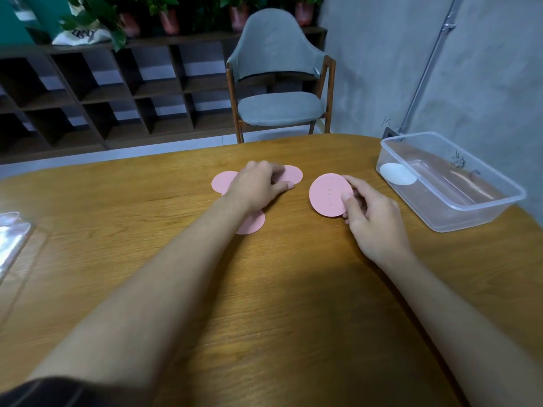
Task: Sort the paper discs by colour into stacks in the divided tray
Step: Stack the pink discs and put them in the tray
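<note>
Only one white disc [398, 174] is in the tray [476, 214]; my right hand [373, 218] pinches a pink disc [327, 195], and I cannot tell whether my left hand [257, 183] grips the other pink discs [223, 182].

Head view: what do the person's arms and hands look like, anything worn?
Both the left hand and right hand are bare: no gloves, rings or watch show. Both forearms are uncovered; a dark sleeve edge shows only at the left arm's upper end, in the bottom corner.

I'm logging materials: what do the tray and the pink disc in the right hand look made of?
Tray: clear glossy plastic, since the table shows through its walls. Pink disc: probably thin matte card or paper, flat with faint embossed lettering.
</note>
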Demonstrator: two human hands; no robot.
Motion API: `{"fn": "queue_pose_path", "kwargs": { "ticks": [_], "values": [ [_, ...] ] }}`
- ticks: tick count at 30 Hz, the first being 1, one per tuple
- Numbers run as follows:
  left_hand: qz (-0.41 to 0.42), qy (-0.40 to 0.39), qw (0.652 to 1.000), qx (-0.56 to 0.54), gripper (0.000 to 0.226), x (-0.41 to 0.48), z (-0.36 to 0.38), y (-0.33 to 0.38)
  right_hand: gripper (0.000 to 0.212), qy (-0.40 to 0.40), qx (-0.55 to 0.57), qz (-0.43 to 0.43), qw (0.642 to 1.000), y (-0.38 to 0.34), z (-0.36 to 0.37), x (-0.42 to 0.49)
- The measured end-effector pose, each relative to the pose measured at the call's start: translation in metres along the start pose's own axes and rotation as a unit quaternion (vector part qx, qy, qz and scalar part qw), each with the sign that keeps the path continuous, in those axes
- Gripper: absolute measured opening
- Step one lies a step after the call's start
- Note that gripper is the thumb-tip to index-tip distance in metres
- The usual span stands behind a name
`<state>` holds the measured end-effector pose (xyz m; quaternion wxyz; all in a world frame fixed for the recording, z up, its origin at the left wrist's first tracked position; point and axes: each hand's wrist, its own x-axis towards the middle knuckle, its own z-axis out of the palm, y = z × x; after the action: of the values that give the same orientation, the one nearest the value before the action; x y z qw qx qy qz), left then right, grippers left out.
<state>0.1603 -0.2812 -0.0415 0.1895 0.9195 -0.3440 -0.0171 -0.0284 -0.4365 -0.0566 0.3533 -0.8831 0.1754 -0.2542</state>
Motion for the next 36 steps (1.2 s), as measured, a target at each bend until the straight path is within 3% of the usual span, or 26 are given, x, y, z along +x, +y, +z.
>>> {"fn": "queue_pose_path", "kwargs": {
  "ticks": [6, 10, 15, 20, 25, 31, 36],
  "values": [
    [0.098, 0.033, 0.988, 0.116, 0.043, -0.025, -0.004, 0.004, 0.041, -0.007, 0.006, -0.003, 1.0, 0.0, -0.001, 0.0],
    [0.164, 0.094, 0.976, 0.109, 0.023, -0.048, -0.008, -0.004, 0.04, -0.011, 0.015, -0.007, 1.0, -0.003, -0.001, -0.001],
    [0.109, 0.187, 0.973, -0.077, 0.01, -0.08, -0.012, -0.004, 0.038, -0.026, 0.035, -0.016, 0.999, -0.01, 0.0, -0.006],
    [0.034, 0.143, 0.943, -0.298, 0.01, -0.101, -0.009, 0.004, 0.04, -0.037, 0.047, -0.026, 0.998, -0.016, 0.004, -0.01],
    [0.017, 0.16, 0.926, -0.343, 0.016, -0.107, 0.007, 0.017, 0.045, -0.059, 0.048, -0.051, 0.996, -0.015, 0.006, -0.011],
    [-0.02, 0.19, 0.921, -0.338, 0.042, -0.108, 0.015, 0.027, 0.046, -0.088, 0.055, -0.074, 0.992, -0.017, 0.01, -0.012],
    [-0.014, 0.217, 0.927, -0.306, 0.039, -0.112, 0.016, 0.032, 0.046, -0.112, 0.066, -0.043, 0.991, -0.02, 0.011, -0.014]
  ]
}}
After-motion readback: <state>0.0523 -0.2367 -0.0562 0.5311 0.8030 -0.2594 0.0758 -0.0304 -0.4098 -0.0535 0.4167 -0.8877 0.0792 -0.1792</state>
